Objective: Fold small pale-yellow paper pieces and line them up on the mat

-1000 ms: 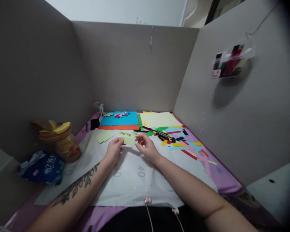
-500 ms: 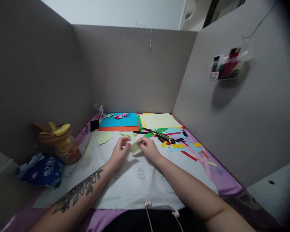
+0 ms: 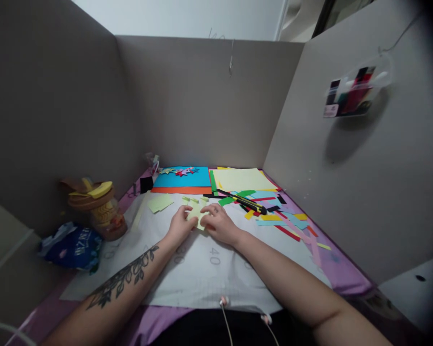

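Observation:
A small pale green sheet of paper (image 3: 201,225) lies between my two hands, low over the white mat (image 3: 198,278). My left hand (image 3: 180,225) pinches its left side with thumb and fingers. On the other side, my right hand (image 3: 222,225) grips the right edge with curled fingers. Just beyond my fingertips sit several small folded green paper pieces (image 3: 190,199), partly hidden. More pale green paper squares (image 3: 160,203) lie to the left of my left hand, beside a long pale strip (image 3: 140,211).
A black and yellow utility knife (image 3: 250,204) rests among coloured paper strips (image 3: 288,233) on the right. Behind are a blue sheet (image 3: 184,180) with paper stars and a cream sheet stack (image 3: 243,179). A lidded cup (image 3: 110,216) and a blue packet (image 3: 74,247) stand left.
My left hand has come in from beside the paper and now takes its left side. The sheet lies flatter between both hands. The whole view has shifted slightly.

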`<move>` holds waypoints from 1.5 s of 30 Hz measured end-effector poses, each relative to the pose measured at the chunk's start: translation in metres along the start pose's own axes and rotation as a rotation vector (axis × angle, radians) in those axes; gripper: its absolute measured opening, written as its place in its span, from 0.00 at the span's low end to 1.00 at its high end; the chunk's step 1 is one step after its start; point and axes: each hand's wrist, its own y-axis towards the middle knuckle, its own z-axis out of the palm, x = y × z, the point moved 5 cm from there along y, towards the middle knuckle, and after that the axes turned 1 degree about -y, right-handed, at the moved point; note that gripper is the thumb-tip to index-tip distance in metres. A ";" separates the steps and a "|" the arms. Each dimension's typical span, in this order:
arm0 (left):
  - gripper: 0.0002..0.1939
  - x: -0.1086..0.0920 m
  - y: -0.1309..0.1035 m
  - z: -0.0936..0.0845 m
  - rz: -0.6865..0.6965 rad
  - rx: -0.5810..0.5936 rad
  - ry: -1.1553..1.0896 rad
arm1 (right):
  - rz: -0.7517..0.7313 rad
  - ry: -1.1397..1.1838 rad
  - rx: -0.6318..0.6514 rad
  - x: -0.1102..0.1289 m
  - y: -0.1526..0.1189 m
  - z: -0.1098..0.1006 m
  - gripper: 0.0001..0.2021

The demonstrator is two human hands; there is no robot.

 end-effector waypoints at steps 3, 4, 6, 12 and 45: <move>0.24 0.001 -0.001 -0.003 0.074 0.002 0.111 | -0.006 0.057 0.068 -0.007 0.000 0.012 0.09; 0.25 -0.002 -0.003 -0.005 0.146 0.000 0.183 | -0.001 0.093 0.101 -0.010 0.000 0.015 0.09; 0.24 -0.012 -0.011 -0.007 0.360 0.031 0.380 | 0.020 0.165 0.154 -0.018 -0.002 0.019 0.08; 0.14 -0.024 -0.039 -0.002 0.676 0.270 0.825 | 0.073 0.245 0.220 -0.035 -0.005 0.011 0.08; 0.18 -0.030 -0.050 0.019 0.662 0.371 0.911 | 0.497 0.075 0.163 -0.043 -0.001 0.024 0.04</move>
